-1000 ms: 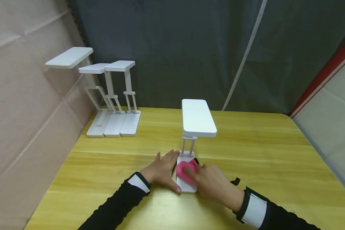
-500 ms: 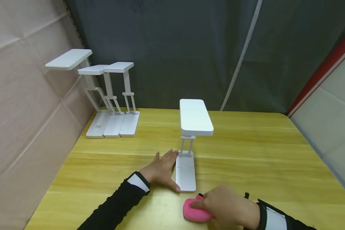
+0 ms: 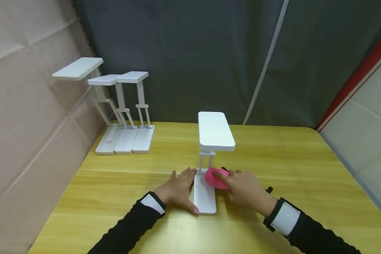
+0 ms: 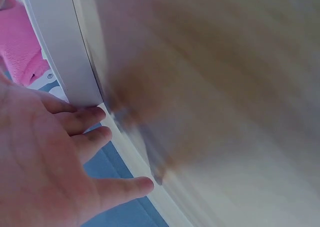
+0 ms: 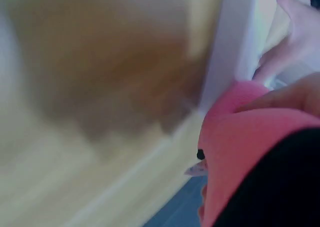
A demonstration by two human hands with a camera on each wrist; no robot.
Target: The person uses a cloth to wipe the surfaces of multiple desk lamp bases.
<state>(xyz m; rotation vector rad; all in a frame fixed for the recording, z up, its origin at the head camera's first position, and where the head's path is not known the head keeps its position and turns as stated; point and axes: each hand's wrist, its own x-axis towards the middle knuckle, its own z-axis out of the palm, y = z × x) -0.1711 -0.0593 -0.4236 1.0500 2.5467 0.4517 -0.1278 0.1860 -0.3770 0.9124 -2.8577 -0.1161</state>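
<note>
White stand [image 3: 215, 139] braced at the left, pink cloth on its base

The stand is in the centre of the frame, just right of the middle, upright on the wooden desk [image 3: 289, 155], its top plate raised above the base [image 3: 204, 201]. The step in hand looks like wiping that base. The right hand [image 3: 249, 190] grasps the pink cloth [image 3: 216, 180], one finger lying along its top; the cloth covers part of the base's far end and laps over its right edge, just beside the two thin legs. The left hand [image 3: 179, 188] grasps nothing: its fingers are spread along the base's left edge, the thumb at the near left corner, apparently to keep it from sliding.

Judging from this, the next move calls for light, flat pressure along the base, with the left hand kept firm, and care not to snag the legs or push the stand over.

As for edges, the base is narrow, so a sideways stroke soon runs off it. The plate hangs above the far end and limits lifting there; towards the bottom of the frame nothing overhangs the base. The desk gives the right arm ample room across the right of the frame. Three other white stands [image 3: 126, 141] are side by side at upper left, well apart from both hands, by the pale wall [image 3: 28, 134] and dark backdrop [image 3: 184, 63]
</note>
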